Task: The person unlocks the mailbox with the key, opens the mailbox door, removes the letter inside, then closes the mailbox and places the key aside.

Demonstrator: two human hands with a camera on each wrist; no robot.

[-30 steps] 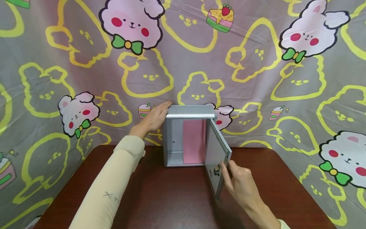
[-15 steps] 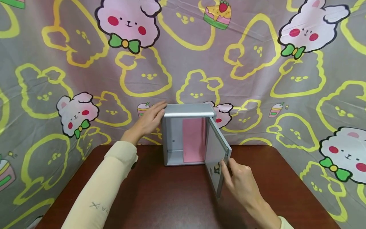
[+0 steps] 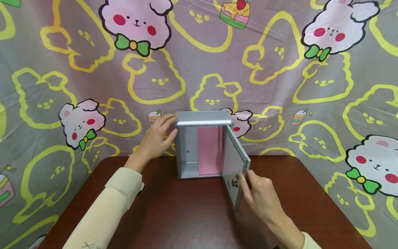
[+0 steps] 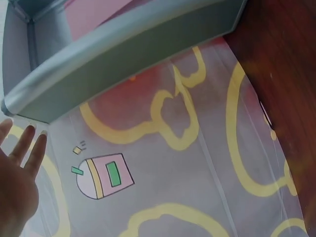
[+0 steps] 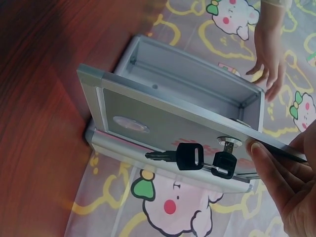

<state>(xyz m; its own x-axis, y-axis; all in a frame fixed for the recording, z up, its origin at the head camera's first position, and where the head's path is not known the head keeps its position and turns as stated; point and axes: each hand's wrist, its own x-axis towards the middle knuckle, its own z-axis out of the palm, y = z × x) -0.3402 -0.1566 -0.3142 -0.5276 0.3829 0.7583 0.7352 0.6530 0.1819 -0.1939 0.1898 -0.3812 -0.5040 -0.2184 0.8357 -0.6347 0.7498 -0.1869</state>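
Observation:
A silver metal box [image 3: 203, 118] stands upright on the table, its door [image 3: 233, 159] swung out on the right side. Inside it, a pink panel [image 3: 210, 150] covers the right part of the back. My right hand [image 3: 263, 195] pinches the door's free edge between thumb and fingers, beside the lock's inner latch [image 3: 235, 181]. On the door's outer face, the right wrist view shows a key in the lock [image 5: 229, 142] and a second black-headed key [image 5: 189, 156] hanging from it. My left hand [image 3: 157, 136] has its extended fingertips at the box's upper left corner; whether they touch is unclear.
The dark reddish-brown table [image 3: 186, 214] extends in front of the box and to both sides. Close behind hangs a grey cloth [image 3: 267, 86] printed with cartoon rabbits and yellow outlines, which also runs along the left and right sides.
My left hand has drawn back a little toward me and to the left along the box's upper left corner. My right hand keeps its hold on the door, which stays at about the same angle.

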